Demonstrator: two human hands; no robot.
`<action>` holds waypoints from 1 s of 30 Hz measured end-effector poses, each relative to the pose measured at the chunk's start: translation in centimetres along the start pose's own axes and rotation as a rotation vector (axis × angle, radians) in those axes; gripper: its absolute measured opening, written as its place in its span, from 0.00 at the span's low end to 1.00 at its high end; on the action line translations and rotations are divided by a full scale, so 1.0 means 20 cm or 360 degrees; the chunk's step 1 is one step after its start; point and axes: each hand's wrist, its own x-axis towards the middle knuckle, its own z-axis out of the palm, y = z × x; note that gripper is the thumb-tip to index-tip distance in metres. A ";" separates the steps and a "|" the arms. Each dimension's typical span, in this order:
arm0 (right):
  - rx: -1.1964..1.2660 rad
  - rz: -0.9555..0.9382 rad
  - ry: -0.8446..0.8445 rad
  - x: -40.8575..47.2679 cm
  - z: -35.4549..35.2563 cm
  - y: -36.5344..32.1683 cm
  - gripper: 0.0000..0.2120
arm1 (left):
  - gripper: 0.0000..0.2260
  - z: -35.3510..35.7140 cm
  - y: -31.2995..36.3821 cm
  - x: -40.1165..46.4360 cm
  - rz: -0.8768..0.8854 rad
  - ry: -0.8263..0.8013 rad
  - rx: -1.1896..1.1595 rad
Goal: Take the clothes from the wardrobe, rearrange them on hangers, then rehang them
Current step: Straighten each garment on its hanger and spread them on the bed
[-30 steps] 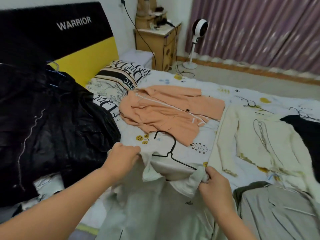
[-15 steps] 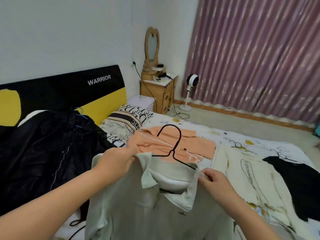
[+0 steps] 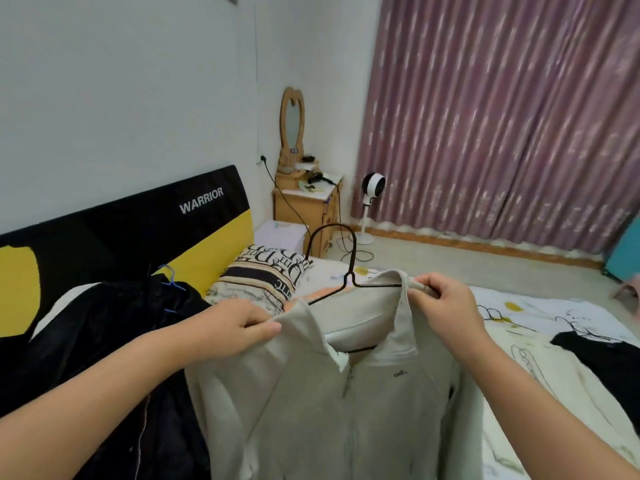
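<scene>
Ahead of me a black-and-yellow headboard [image 3: 138, 233] reading WARRIOR, a patterned pillow [image 3: 263, 275], wooden nightstand [image 3: 306, 206] with heart-shaped mirror [image 3: 292, 123], white fan [image 3: 372, 188], purple curtains [image 3: 502, 116]

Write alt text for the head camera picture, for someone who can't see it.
Two hands, left and right, hold up a light grey jacket by its shoulders on a black wire hanger over a bed. A black jacket lies left, purple curtains behind.
</scene>
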 end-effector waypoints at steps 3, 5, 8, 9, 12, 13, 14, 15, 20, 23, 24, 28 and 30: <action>-0.0001 0.0069 0.0069 0.10 0.09 0.01 0.09 | 0.23 -0.06 -0.06 0.10 0.0013 0.0122 -0.0212; -0.0122 0.0104 0.0069 0.17 0.13 0.03 0.10 | 0.22 -0.07 -0.07 0.17 0.0041 0.0217 -0.0257; -0.0408 0.0197 0.0111 0.27 0.19 0.08 0.08 | 0.19 -0.07 -0.04 0.30 0.0036 0.0318 -0.0159; -0.0405 0.0229 0.0142 0.29 0.22 0.11 0.16 | 0.20 -0.07 -0.02 0.35 0.0011 0.0355 -0.0132; -0.0284 0.0326 0.0127 0.29 0.28 0.20 0.30 | 0.23 -0.10 0.03 0.50 -0.0027 0.0482 -0.0103; -0.0227 0.0343 0.0062 0.27 0.31 0.24 0.32 | 0.23 -0.11 0.06 0.55 -0.0029 0.0524 -0.0109; -0.0160 0.0365 -0.0023 0.26 0.34 0.29 0.33 | 0.24 -0.12 0.09 0.61 -0.0030 0.0564 -0.0111; -0.0102 0.0394 -0.0113 0.24 0.37 0.34 0.35 | 0.24 -0.13 0.13 0.67 -0.0027 0.0596 -0.0106; 0.0124 0.0552 -0.0682 0.16 0.55 0.59 0.49 | 0.23 -0.09 0.38 1.01 -0.0027 0.0698 -0.0076; 0.0202 0.0597 -0.0830 0.20 0.62 0.73 0.59 | 0.22 -0.04 0.54 1.23 -0.0038 0.0718 -0.0082; 0.0234 0.0614 -0.0829 0.23 0.64 0.78 0.61 | 0.22 -0.03 0.58 1.31 -0.0027 0.0728 -0.0096; 0.0270 0.0553 -0.0521 0.36 0.71 0.94 0.58 | 0.24 0.05 0.71 1.60 -0.0002 0.0773 -0.0155; 0.0263 0.0664 -0.0237 0.46 0.75 1.05 0.42 | 0.24 0.08 0.76 1.74 -0.0005 0.0770 -0.0169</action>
